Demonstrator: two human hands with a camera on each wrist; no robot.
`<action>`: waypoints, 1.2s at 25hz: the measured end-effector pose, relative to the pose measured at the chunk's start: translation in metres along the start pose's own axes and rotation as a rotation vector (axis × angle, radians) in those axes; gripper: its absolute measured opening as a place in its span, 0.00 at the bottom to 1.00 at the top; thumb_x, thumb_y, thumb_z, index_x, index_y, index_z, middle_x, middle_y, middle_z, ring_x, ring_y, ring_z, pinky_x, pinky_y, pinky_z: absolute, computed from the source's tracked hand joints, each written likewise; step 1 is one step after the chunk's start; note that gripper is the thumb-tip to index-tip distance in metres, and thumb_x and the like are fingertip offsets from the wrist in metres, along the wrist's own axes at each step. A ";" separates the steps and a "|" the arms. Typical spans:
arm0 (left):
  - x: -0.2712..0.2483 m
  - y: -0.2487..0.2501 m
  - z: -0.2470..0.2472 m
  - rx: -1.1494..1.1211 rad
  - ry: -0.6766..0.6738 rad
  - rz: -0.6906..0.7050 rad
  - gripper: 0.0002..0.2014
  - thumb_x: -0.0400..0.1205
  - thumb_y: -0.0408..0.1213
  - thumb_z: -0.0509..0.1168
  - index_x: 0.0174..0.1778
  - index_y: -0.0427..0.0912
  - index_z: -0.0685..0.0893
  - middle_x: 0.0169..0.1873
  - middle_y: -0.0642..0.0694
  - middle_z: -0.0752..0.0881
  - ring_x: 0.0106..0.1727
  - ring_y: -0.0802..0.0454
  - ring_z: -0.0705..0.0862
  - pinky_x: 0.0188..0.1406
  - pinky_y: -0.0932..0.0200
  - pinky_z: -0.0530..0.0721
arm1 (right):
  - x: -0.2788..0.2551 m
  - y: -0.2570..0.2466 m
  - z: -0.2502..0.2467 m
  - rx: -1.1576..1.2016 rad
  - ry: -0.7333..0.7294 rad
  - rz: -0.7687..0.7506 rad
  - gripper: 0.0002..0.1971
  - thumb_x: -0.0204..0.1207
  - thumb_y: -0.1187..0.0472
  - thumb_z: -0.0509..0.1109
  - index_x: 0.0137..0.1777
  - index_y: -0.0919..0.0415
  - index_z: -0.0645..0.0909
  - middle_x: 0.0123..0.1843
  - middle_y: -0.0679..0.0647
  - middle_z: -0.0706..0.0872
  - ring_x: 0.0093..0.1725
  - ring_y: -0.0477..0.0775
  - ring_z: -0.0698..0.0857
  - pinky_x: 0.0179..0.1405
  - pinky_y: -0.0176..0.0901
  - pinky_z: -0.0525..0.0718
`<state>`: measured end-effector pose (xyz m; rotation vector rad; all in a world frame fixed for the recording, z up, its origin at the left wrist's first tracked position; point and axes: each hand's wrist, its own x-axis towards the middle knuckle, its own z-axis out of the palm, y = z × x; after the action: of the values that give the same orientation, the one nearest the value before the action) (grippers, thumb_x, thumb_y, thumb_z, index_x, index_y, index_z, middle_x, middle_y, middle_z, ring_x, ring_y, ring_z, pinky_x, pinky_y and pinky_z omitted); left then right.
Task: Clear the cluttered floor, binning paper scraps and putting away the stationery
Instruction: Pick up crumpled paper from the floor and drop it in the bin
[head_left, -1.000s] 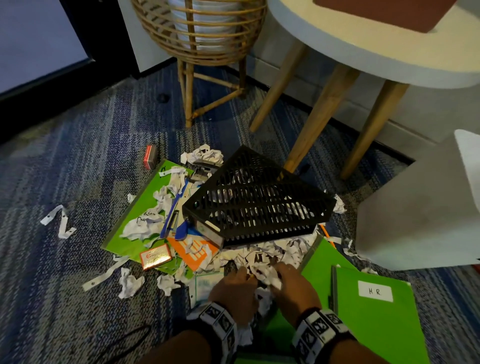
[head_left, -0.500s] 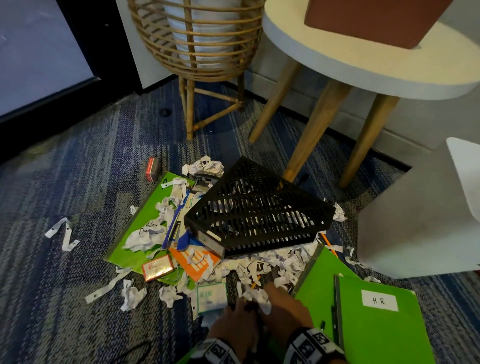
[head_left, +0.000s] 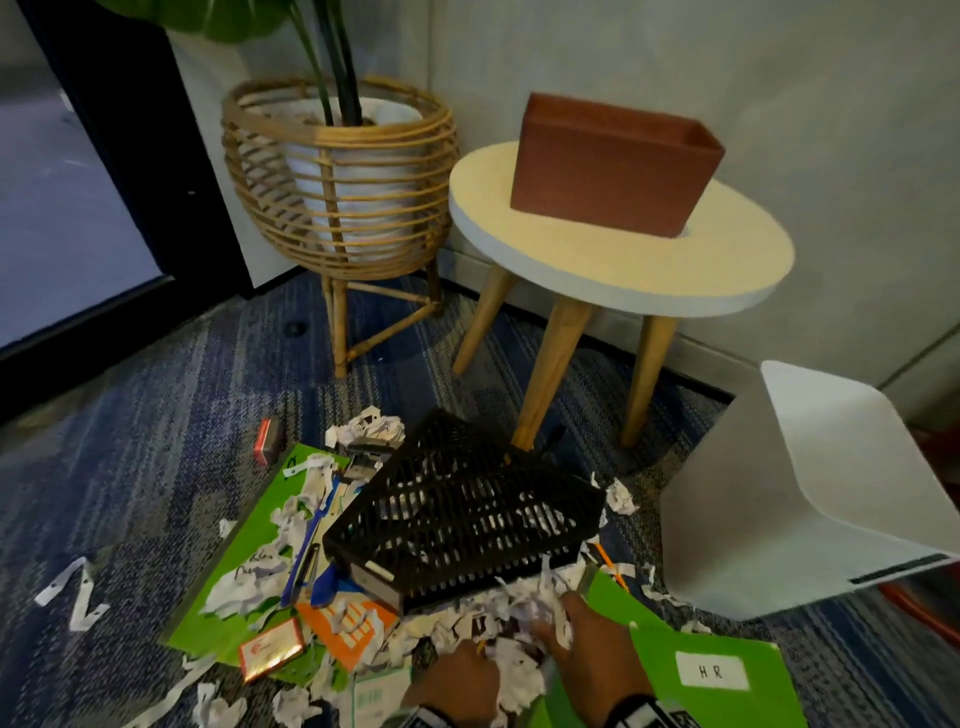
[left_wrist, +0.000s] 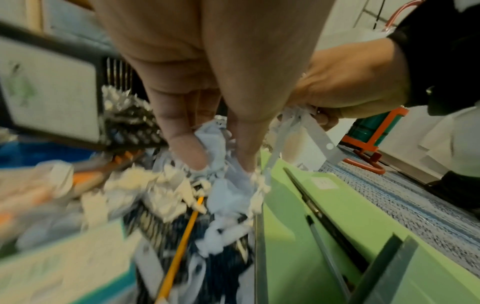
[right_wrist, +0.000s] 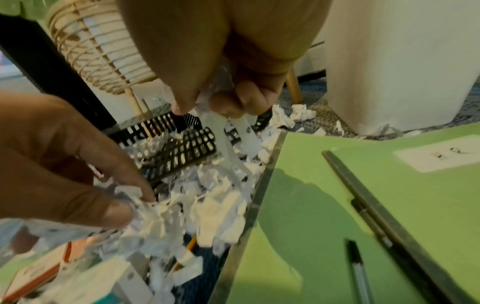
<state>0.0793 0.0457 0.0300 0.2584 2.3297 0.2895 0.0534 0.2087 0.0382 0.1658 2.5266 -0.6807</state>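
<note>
A heap of white paper scraps (head_left: 511, 618) lies on the carpet in front of an overturned black mesh tray (head_left: 467, 525). My left hand (head_left: 470, 662) digs into the heap and pinches a crumpled wad between thumb and fingers (left_wrist: 221, 162). Beside it, my right hand (head_left: 563, 631) grips several paper strips that hang from its curled fingers (right_wrist: 205, 107). Under the scraps lies a yellow pencil (left_wrist: 179, 251). A green folder labelled HR (head_left: 717, 675) lies just right of the hands, with a black pen (right_wrist: 358, 273) on it.
A white bin (head_left: 795, 499) stands to the right. On the round side table (head_left: 623, 270) sits a brown box (head_left: 613, 161), beside a rattan plant stand (head_left: 337, 176). A second green folder (head_left: 244, 551) at left carries scraps, blue stationery (head_left: 306, 551) and a small red box (head_left: 270, 644).
The head view has tilted up and now takes in the table and brown box. Both hands stay in the scrap heap; the right hand has moved forward towards the tray.
</note>
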 end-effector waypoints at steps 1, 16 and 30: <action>-0.002 0.005 -0.012 0.028 -0.013 -0.002 0.17 0.87 0.35 0.53 0.71 0.35 0.73 0.71 0.34 0.73 0.70 0.39 0.75 0.68 0.51 0.74 | -0.005 0.001 -0.012 0.014 0.018 0.020 0.25 0.80 0.38 0.60 0.72 0.49 0.70 0.63 0.53 0.85 0.61 0.56 0.83 0.52 0.43 0.79; -0.053 0.142 -0.202 0.267 0.204 0.181 0.17 0.80 0.43 0.67 0.63 0.39 0.81 0.61 0.40 0.83 0.62 0.41 0.82 0.61 0.51 0.81 | -0.095 0.041 -0.213 0.193 0.366 -0.108 0.08 0.74 0.42 0.70 0.47 0.42 0.78 0.41 0.42 0.85 0.44 0.38 0.83 0.43 0.31 0.79; -0.031 0.248 -0.206 -1.033 0.449 0.402 0.03 0.82 0.32 0.65 0.48 0.44 0.83 0.44 0.46 0.84 0.41 0.49 0.84 0.36 0.50 0.90 | -0.012 0.116 -0.306 0.337 0.694 0.056 0.15 0.75 0.42 0.70 0.45 0.55 0.83 0.41 0.52 0.89 0.43 0.56 0.88 0.44 0.50 0.87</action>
<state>-0.0224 0.2467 0.2623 0.1363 2.1851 1.8120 -0.0450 0.4625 0.2209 0.6929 3.0034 -1.1858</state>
